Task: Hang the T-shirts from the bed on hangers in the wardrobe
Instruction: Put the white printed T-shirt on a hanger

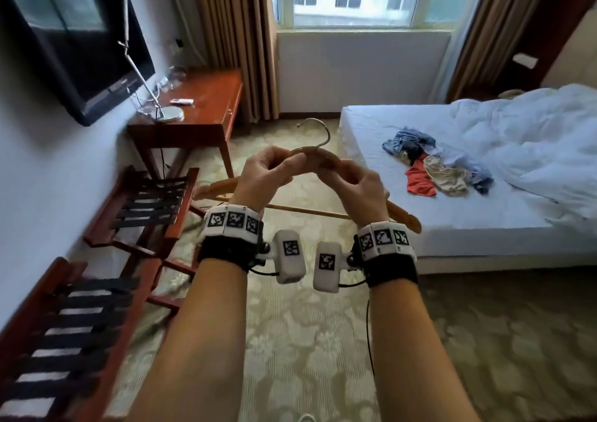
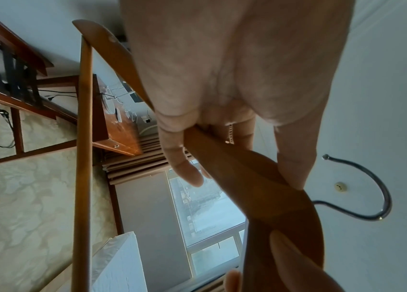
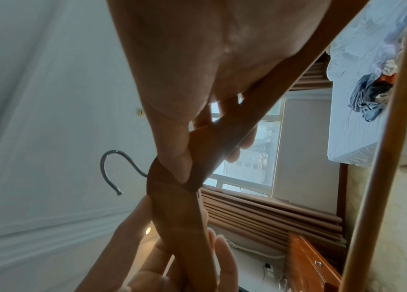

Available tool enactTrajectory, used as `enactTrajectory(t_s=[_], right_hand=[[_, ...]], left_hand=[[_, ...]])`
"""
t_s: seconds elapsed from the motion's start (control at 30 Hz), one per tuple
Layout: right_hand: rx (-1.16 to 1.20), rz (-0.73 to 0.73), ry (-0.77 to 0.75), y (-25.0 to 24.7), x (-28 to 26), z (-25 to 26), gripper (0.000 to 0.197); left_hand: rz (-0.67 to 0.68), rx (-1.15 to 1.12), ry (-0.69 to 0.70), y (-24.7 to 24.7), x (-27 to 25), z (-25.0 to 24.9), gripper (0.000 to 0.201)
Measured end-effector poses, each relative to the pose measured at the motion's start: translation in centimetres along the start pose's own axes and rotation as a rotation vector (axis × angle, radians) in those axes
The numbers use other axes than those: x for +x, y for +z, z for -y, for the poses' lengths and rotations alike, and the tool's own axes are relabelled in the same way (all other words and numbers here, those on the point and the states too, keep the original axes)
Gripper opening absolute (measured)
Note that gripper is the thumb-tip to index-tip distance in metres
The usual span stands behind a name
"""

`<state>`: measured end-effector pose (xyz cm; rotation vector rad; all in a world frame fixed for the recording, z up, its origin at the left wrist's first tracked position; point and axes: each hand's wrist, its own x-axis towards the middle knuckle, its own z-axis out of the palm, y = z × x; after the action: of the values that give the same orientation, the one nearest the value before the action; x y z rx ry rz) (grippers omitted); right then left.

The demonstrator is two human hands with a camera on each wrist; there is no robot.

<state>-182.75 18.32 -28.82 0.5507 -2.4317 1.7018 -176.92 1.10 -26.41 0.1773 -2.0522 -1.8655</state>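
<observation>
1. Wooden hanger (image 1: 326, 158) is sitting in both hands in the head view, left hand (image 1: 268, 176) and right hand (image 1: 357, 184) each curling round one curved shoulder beside the metal hook (image 1: 318, 132). T-shirts (image 1: 436, 163) are lying crumpled in a soft pile on the bed (image 1: 371, 176), well apart from the hands; no wardrobe is showing.
2. Left wrist view: thumb and fingers (image 2: 185, 158) are pinching the smooth, flat wood (image 2: 247, 177); the round lower bar (image 2: 82, 138) is running alongside.
3. Right wrist view: thumb (image 3: 174, 158) is pressing on the wood near the thin bent hook (image 3: 112, 170). Risk, as I judge it: the hook could be snagging fabric or the slick wood slipping if one hand is letting go carelessly.
</observation>
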Motion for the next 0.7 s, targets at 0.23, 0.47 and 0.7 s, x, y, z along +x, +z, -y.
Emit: enactTrajectory(t_s=[0.23, 0.47, 0.7], right_hand=[[-0.022, -0.095, 0.054, -2.9, 11.5, -5.2, 0.017], [-0.002, -0.222, 0.146, -5.2, 24.8, -13.0, 0.033], [0.012, -0.33, 0.238, -8.2, 39.1, -16.8, 0.023]], left_hand=[[0.119, -0.047, -0.032, 6.3, 13.5, 2.3, 0.016], [0.281, -0.072, -0.044, 13.6, 29.5, 6.4, 0.012], [0.45, -0.095, -0.005, 20.2, 46.5, 7.4, 0.024]])
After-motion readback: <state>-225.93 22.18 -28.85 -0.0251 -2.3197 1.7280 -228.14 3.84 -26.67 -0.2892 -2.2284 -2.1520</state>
